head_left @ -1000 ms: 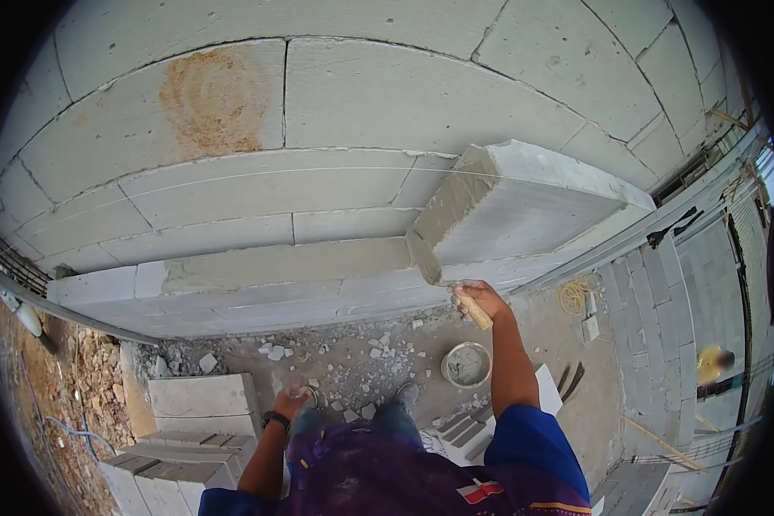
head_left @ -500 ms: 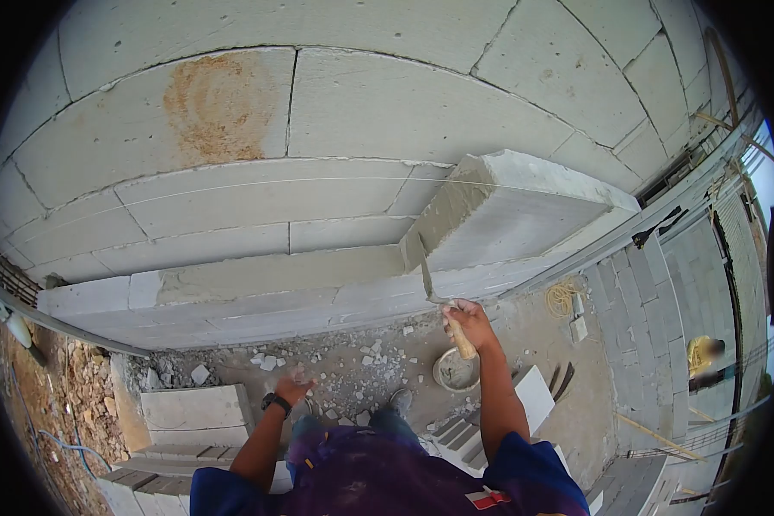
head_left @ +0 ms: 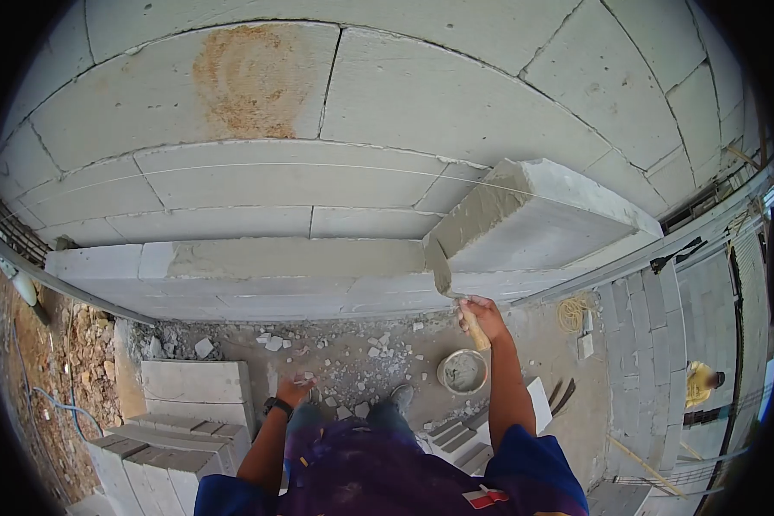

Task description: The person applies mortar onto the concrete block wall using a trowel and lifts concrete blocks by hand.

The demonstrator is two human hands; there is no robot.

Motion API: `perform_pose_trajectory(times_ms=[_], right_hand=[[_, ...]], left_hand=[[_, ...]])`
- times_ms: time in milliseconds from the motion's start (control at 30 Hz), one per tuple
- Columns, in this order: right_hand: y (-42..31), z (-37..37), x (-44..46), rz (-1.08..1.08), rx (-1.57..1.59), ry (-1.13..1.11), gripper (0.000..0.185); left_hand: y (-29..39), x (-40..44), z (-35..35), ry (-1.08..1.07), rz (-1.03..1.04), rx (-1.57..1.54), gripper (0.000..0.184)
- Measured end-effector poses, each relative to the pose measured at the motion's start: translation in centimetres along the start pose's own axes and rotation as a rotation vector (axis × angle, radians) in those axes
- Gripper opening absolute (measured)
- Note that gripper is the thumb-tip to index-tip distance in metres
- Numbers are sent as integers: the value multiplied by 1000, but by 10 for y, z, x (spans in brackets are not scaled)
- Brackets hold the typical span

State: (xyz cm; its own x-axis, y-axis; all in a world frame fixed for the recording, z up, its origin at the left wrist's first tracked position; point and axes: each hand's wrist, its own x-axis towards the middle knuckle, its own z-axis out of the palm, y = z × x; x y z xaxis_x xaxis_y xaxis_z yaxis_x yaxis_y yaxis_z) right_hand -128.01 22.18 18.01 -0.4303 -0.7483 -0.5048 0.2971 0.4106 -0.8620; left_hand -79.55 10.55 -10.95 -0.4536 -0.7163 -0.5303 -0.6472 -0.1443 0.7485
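My right hand (head_left: 485, 320) is closed round the wooden handle of a trowel (head_left: 440, 268). The trowel's blade points up against the lower edge of the block's end, where it meets the wall top. That large pale block (head_left: 555, 225) sits on the low wall, its left end face coated in grey mortar (head_left: 488, 206). A mortar bed (head_left: 301, 258) stretches along the wall top to its left. My left hand (head_left: 294, 392), with a dark watch on the wrist, hangs low above the rubble-strewn floor. Its fingers look loosely apart and hold nothing visible.
A bucket (head_left: 442, 377) with grey mortar stands below my right hand. A taut string (head_left: 267, 164) crosses above the wall. Stacked blocks (head_left: 193, 378) lie at left, more by my right arm. A coiled yellowish cord (head_left: 571, 314) lies right; farther off is a person in yellow (head_left: 701, 384).
The trowel's blade has turned and sits closer against the foot of the mortared block end. My view has shifted slightly. My left hand stays low.
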Motion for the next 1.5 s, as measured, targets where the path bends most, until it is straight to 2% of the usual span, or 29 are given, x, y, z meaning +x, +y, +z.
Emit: perform_pose_trajectory(times_ms=[67,167,367,467,567,667,767,867,1067,1167,1267,1367,1500], right_hand=[[-3,8,-25,-61,16,-2,21],[-7,21,-33,-2,10,-49,20],[4,41,15,19,-90,77,17],[2,46,11,-65,-67,122,16],[-8,59,-21,-229,-39,172,15],[-10,55,-33,-246,-86,140,13],[2,42,-7,-68,-105,49,13],[5,42,20,23,-113,95,15],[0,36,-13,-149,78,67,20],[-2,40,-4,-82,-31,37,20],[1,43,19,-21,-164,80,18],[-1,45,22,-9,-240,155,18],[-26,53,2,-79,-144,171,17]], left_hand=[[3,-12,-8,42,-42,-20,71],[-12,-16,-9,59,-31,43,73],[20,-7,-20,-209,-151,153,81],[29,0,-9,-61,-49,103,80],[38,7,-4,0,-6,53,76],[36,7,-3,-39,2,16,74],[20,14,4,-170,-11,207,76],[25,-5,-1,-142,29,162,72],[10,-14,1,-20,0,64,75],[5,-13,3,-40,-11,188,80],[-1,-7,16,-103,-9,166,82],[21,0,18,-150,-2,103,83],[67,0,11,-174,-62,-71,81]])
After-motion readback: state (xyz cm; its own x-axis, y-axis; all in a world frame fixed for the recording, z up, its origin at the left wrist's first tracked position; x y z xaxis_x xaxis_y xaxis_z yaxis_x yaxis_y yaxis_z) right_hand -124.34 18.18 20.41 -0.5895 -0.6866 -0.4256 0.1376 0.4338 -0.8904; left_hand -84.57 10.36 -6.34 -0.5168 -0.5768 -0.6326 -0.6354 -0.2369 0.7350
